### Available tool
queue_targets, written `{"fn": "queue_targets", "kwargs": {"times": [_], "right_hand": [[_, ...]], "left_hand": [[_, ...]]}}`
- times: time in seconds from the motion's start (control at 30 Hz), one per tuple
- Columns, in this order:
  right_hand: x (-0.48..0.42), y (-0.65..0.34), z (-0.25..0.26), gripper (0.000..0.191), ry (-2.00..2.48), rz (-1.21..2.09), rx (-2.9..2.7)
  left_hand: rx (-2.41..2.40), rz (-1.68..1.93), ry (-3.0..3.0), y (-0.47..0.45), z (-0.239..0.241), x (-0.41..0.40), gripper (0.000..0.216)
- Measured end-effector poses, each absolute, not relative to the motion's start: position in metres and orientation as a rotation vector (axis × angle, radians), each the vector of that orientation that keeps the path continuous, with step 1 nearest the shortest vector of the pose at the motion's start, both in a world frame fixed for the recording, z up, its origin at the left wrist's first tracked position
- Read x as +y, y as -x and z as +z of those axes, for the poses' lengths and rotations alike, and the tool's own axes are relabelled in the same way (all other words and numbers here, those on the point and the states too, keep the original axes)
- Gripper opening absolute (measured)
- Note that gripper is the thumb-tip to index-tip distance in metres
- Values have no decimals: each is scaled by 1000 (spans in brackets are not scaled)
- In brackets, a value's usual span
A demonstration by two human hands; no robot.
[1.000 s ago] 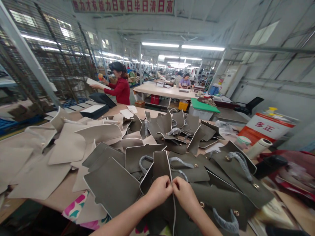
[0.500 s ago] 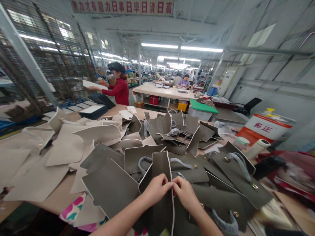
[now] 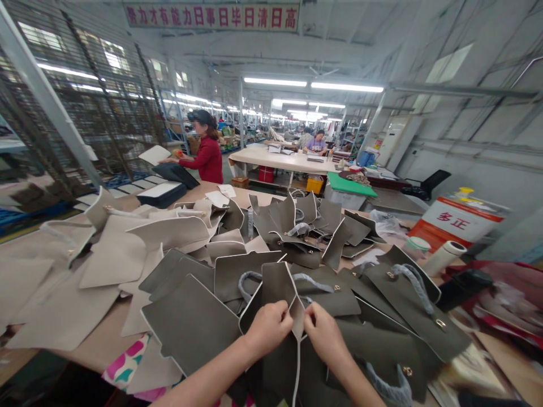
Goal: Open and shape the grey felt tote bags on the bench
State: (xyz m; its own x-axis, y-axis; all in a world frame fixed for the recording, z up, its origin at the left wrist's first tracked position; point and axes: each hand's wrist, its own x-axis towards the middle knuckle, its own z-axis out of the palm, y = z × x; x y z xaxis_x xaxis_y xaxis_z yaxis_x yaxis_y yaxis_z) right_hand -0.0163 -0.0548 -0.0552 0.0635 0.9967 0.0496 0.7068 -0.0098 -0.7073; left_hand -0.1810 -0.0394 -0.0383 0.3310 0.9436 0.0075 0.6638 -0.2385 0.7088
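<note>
In the middle foreground a dark grey-green bag panel point(image 3: 274, 282) with white edges stands upright between my hands. My left hand point(image 3: 270, 327) pinches its left edge, and my right hand point(image 3: 324, 333) pinches the edge opposite. Between them the two layers are spread apart, showing a pale inner side; below, the edges lie together as one white line. More dark bag panels point(image 3: 190, 322) lie around it, some with plastic-wrapped handles point(image 3: 413, 285) and gold-coloured fittings. My fingertips are partly hidden behind the curled fingers.
Beige bag panels point(image 3: 114, 249) are heaped on the left of the table. A cream bottle point(image 3: 445, 257), a lidded jar point(image 3: 416, 247) and an orange-and-white box point(image 3: 456, 220) stand at the right. Beyond the table, a person in red point(image 3: 207, 155) holds a pale sheet point(image 3: 155, 155).
My hands have moved apart, pulling the two edges away from each other and opening a gap between the layers. The person in red has tilted and lowered the pale sheet.
</note>
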Motion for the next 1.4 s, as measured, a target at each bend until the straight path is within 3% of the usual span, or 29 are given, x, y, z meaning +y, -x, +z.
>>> {"fn": "queue_targets", "kwargs": {"times": [0.2,0.37,0.47,0.63,0.8,1.07,1.27,1.4], "right_hand": [[-35,-23,-49,12,1875,731,-1586],[-58,17,-21,26,1568,1102,-1535],[-77,31,-9,33,1462,1049,-1549],[-76,6,-30,24,1590,974,-1709],[-47,-30,-50,21,1841,669,-1791],[-55,5,2,24,1443,140,-1832],[-65,19,26,22,1402,-348,-2145],[-53,7,30,20,1519,-497,-2247]], "left_hand": [[1364,711,-1984,185,-18,-34,18],[1299,814,-1936,169,-8,-31,18],[1284,880,-1874,167,-4,-28,18],[1259,979,-1774,174,4,-22,18],[1244,983,-1816,177,9,-19,17],[1145,1150,-1580,166,17,-16,26],[1045,1213,-1359,163,18,-12,24],[1055,1205,-1568,164,21,-17,27]]}}
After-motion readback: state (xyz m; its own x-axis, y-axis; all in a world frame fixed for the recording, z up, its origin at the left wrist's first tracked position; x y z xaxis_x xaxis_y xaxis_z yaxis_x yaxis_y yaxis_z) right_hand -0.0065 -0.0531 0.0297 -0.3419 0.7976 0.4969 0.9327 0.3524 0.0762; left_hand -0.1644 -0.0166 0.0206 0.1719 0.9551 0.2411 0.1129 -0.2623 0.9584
